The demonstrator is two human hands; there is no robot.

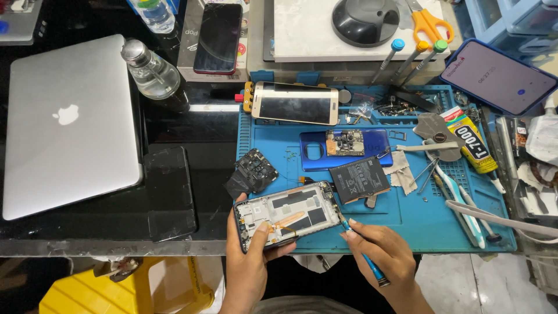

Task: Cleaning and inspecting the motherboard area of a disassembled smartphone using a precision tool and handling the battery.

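My left hand (251, 256) grips an opened phone frame (288, 214) by its lower left end, thumb on its inside, over the front edge of the blue work mat (418, 218). My right hand (383, 251) holds a blue-handled screwdriver (363, 253) like a pen, its tip at the frame's right end. Just beyond the frame lie a black battery (359, 179), a black plastic cover piece (253, 171) and a blue back cover (343, 148) with a circuit board (344, 142) on it.
A gold-edged phone (295, 103) lies at the mat's far edge. Tweezers, brushes and a glue tube (475, 145) crowd the mat's right side. A silver laptop (67, 122), a bottle (152, 72) and a dark phone (170, 192) are at the left. Screwdrivers (410, 58) and orange scissors (430, 23) stand behind.
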